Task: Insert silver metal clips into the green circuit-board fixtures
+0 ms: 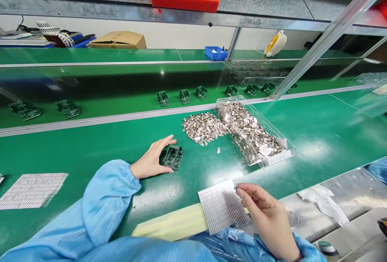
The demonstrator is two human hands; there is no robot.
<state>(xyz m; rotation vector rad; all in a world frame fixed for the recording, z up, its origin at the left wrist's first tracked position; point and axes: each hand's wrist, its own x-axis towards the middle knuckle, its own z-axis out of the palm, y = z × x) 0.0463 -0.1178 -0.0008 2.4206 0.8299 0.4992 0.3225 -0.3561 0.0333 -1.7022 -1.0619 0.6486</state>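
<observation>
Curves half-open left hand (152,160) around green circuit board (173,157), hold unclear; pinches tiny piece (235,188) in right hand (266,211), with silver sheet (218,204) alongside.

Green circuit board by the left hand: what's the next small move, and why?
Perhaps move the right hand toward the green circuit board: it appears to pinch a small part by the silvery sheet, while the left hand has thumb and fingers around the board.

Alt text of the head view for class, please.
A person's left hand holds a circuit board assembly on a green workbench; the right hand pinches something tiny by a silvery gridded sheet. Beyond lie metal pieces and a clear tray of more.
</observation>
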